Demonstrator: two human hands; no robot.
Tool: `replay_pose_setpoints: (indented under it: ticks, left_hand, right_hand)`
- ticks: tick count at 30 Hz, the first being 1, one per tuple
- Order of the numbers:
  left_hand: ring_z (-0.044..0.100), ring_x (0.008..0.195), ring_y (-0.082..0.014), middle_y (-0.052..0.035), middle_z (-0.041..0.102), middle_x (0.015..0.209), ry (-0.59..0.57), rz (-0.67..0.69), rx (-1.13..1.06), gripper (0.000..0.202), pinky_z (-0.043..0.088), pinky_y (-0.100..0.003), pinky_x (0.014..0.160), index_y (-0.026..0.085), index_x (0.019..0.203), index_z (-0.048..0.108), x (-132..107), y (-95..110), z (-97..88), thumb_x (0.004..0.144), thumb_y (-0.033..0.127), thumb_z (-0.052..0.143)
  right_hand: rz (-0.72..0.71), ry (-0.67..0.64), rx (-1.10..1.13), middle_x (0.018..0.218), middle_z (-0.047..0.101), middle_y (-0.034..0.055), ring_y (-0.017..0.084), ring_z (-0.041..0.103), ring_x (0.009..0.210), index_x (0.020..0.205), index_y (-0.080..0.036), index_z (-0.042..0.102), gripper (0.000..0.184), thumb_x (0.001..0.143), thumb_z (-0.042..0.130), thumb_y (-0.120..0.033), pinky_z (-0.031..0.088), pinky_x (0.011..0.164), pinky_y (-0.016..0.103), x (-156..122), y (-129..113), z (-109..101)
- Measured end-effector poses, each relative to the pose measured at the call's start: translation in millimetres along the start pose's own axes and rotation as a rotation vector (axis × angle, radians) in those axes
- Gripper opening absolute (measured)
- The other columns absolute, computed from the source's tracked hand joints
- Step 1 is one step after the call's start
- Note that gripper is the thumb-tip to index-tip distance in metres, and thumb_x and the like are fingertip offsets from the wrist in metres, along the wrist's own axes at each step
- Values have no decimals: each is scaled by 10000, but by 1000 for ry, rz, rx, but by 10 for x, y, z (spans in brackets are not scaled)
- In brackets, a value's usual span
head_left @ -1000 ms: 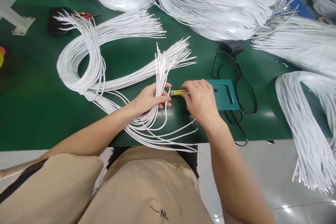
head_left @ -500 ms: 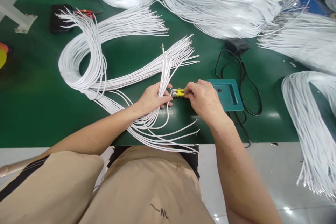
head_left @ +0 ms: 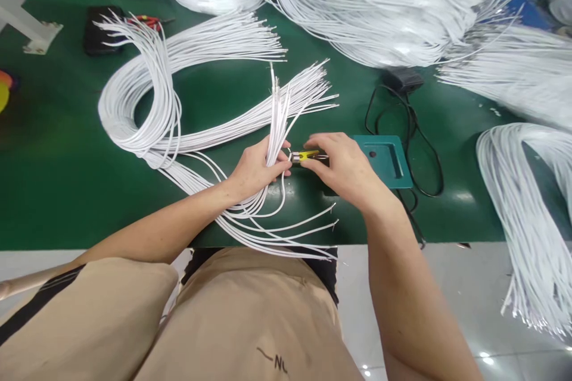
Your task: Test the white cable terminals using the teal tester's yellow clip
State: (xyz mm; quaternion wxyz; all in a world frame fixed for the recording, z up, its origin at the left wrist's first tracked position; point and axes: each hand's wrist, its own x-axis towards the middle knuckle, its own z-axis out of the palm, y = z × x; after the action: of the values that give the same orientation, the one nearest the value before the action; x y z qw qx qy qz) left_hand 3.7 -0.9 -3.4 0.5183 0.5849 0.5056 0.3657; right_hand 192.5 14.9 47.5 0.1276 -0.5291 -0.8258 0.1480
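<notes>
My left hand (head_left: 257, 168) is closed around a bunch of white wires (head_left: 277, 116), their ends pointing away from me above the fingers. One wire loops below the thumb, and an end appears to reach the tool's tip. My right hand (head_left: 346, 168) grips a small yellow-and-black hand tool (head_left: 308, 156) with a metal tip, thumb on the near side and fingers on the far side. That tip is right beside my left fingertips; whether it bites a wire is too small to tell. Loose wire ends (head_left: 308, 227) lie just in front of my body.
Coiled white wires (head_left: 117, 113) lie on the green table (head_left: 49, 190). A teal tray (head_left: 384, 161) and black cable (head_left: 431, 155) are at my right. Larger wire bundles (head_left: 379, 6) fill the back; another (head_left: 513, 190) hangs over the front edge. Red-handled pliers (head_left: 147, 21) sit back left.
My right fingers have opened wider around the tool, showing more of its dark rear part. The left hand and its wires have shifted slightly left.
</notes>
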Motion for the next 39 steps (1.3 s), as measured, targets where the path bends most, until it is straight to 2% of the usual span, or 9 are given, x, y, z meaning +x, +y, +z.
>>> replay_pose_setpoints:
  ticks: [3,9,13,18,23,30,34,36,39]
  left_hand:
    - [702,702,-143,6,698,812,14,52,58,318,525,-211,617,193,1088,576,-13,5,1,780,236,640]
    - [709,715,-139,20,691,819,-12,94,59,308,528,-218,669,209,1095,573,-21,17,-30,795,245,632]
    - [707,688,-140,13,688,836,-18,58,12,332,522,-207,612,211,1104,559,-10,-1,-39,784,243,640]
    - [704,689,-153,-10,695,831,-47,8,-25,351,519,-197,547,194,1104,553,12,-8,-28,767,236,641]
    - [693,652,-153,-2,698,789,-59,-22,-7,361,515,-207,528,197,1101,559,43,-36,-13,748,217,634]
    - [681,646,-134,22,718,754,-72,-12,173,359,523,-235,639,200,1106,587,53,10,-29,747,193,600]
    - [683,666,-138,24,721,736,-90,-1,206,351,527,-250,684,200,1101,594,58,7,-35,751,197,602]
    - [691,669,-147,15,722,749,-103,-24,159,357,528,-243,640,204,1107,588,68,-17,-34,751,204,612]
    - [708,688,-170,-7,717,779,-125,-84,44,371,528,-233,570,200,1112,575,81,-40,-43,747,215,635]
  right_hand:
    - [-5,18,147,1190,666,102,249,545,1176,999,-176,692,276,939,476,-337,357,1007,388,77,-89,-2]
    - [48,-101,231,1048,706,63,218,616,1022,757,-182,689,146,840,570,-202,430,868,335,148,-88,-5]
    - [46,-22,65,973,710,74,232,604,937,811,-178,675,93,817,582,-172,425,839,359,73,14,-6]
    - [-73,-69,-157,881,704,61,208,568,802,879,-170,644,138,791,575,-88,371,882,379,29,115,21]
    - [-21,-69,-153,733,626,44,198,518,743,788,-185,636,136,793,535,-94,336,668,301,37,157,16]
    - [39,-61,-114,764,590,44,177,517,718,813,-189,647,164,795,504,-112,355,656,279,41,161,-2]
    - [-18,-76,-163,811,652,54,211,578,828,855,-189,651,148,825,514,-140,421,859,369,5,139,-15]
    - [-36,2,-237,950,694,82,256,588,1021,956,-180,651,162,862,519,-184,314,1056,489,-50,161,-1]
    - [113,193,-398,1295,597,166,333,439,1306,1203,-148,583,325,917,483,-266,163,1120,619,-149,244,54]
